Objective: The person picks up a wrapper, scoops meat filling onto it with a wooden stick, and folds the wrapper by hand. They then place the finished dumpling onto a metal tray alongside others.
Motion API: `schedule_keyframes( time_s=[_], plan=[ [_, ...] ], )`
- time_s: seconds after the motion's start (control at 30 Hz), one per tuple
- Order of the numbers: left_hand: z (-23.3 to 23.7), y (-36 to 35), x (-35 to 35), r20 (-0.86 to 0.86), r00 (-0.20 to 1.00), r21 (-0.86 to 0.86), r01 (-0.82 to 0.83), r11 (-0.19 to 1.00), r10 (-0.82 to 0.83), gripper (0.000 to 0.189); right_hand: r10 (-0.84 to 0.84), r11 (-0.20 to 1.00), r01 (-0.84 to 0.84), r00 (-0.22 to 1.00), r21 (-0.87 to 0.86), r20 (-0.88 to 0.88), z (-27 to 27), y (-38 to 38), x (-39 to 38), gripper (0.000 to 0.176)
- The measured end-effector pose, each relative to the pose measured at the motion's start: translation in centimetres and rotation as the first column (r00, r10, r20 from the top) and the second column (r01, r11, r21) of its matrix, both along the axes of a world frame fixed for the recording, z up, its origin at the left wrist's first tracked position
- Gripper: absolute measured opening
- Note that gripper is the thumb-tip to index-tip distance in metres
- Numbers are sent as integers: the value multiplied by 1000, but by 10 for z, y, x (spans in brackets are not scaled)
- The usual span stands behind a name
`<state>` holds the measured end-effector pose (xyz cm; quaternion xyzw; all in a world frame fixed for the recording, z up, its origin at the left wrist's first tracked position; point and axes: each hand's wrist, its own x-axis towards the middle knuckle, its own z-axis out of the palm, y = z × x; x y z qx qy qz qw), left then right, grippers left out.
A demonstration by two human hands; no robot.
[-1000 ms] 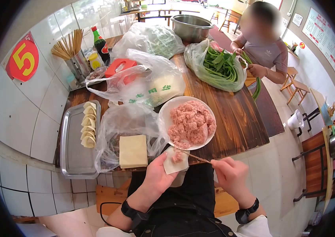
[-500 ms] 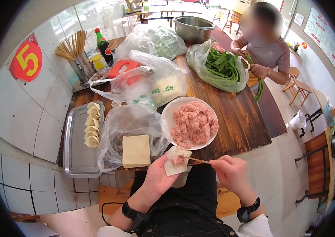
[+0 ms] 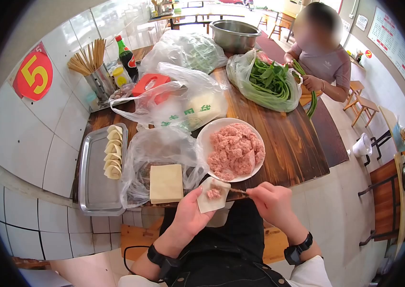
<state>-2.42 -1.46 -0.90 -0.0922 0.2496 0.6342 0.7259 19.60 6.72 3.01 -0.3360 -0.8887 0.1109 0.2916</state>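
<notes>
On the fingers of my left hand [image 3: 190,210] rests a square dough wrapper [image 3: 206,204], its edge held under the thumb. A small lump of minced meat [image 3: 214,193] sits on the wrapper. My right hand [image 3: 273,204] is closed around a thin wooden stick [image 3: 239,191], whose tip is beside the wrapper's right edge. Just beyond both hands is a white plate [image 3: 203,138] heaped with pink minced meat [image 3: 236,150]. A stack of square wrappers [image 3: 166,183] lies to the left, on a clear plastic bag [image 3: 162,143]. Folded dumplings [image 3: 113,153] line one side of a metal tray [image 3: 98,191].
Plastic bags [image 3: 193,103], a red box [image 3: 150,86], a sauce bottle [image 3: 127,57] and a chopstick holder [image 3: 99,81] crowd the table's left. Leafy greens [image 3: 272,79] fill a bag near a metal pot [image 3: 236,36]. Across the table a person [image 3: 324,62] holds green stems.
The stick's tip has drawn back to the right, off the meat on the wrapper. My right hand has shifted slightly up and left. The lump stays on the wrapper.
</notes>
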Motion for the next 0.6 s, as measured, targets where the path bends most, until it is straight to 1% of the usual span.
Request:
schedule_keyframes(
  time_s=[0.07, 0.1, 0.17, 0.3, 0.37, 0.4, 0.47, 0.5, 0.57, 0.6],
  plan=[
    [1, -1, -1, 2, 1000, 22, 9, 1000, -9, 44, 53, 999, -54, 998, 11, 37, 4, -5, 6, 9],
    [2, -2, 0, 5, 1000, 18, 10, 1000, -10, 44, 52, 999, -52, 998, 7, 40, 2, -6, 9, 9],
    [7, -5, 0, 19, 999, 33, 40, 999, -41, 44, 34, 999, -34, 998, 7, -55, 0, -6, 13, 12],
    [10, -10, -1, 40, 998, 83, 38, 996, -42, 45, 18, 1000, -18, 993, 1, -120, 15, -9, 13, 14],
    [14, -9, -1, 10, 999, 83, 37, 996, -38, 45, 178, 982, -174, 982, 73, -55, 25, -13, 12, 12],
    [14, -9, 0, 9, 999, 84, 37, 996, -37, 45, 179, 982, -174, 982, 75, -57, 25, -14, 10, 12],
    [16, -9, 1, -16, 1000, 66, 11, 998, -10, 45, 140, 989, -139, 990, 45, -10, 24, -16, 7, 10],
    [17, -9, 2, -21, 1000, 67, 15, 998, -14, 45, 136, 990, -135, 991, 48, -14, 21, -16, 9, 10],
    [18, -10, 4, -51, 999, 84, 10, 996, -6, 46, 74, 988, -87, 991, -125, -109, 15, -13, 12, 9],
    [16, -10, 3, -53, 999, 85, 11, 996, -7, 46, 73, 989, -87, 991, -123, -111, 14, -13, 15, 9]
  ],
)
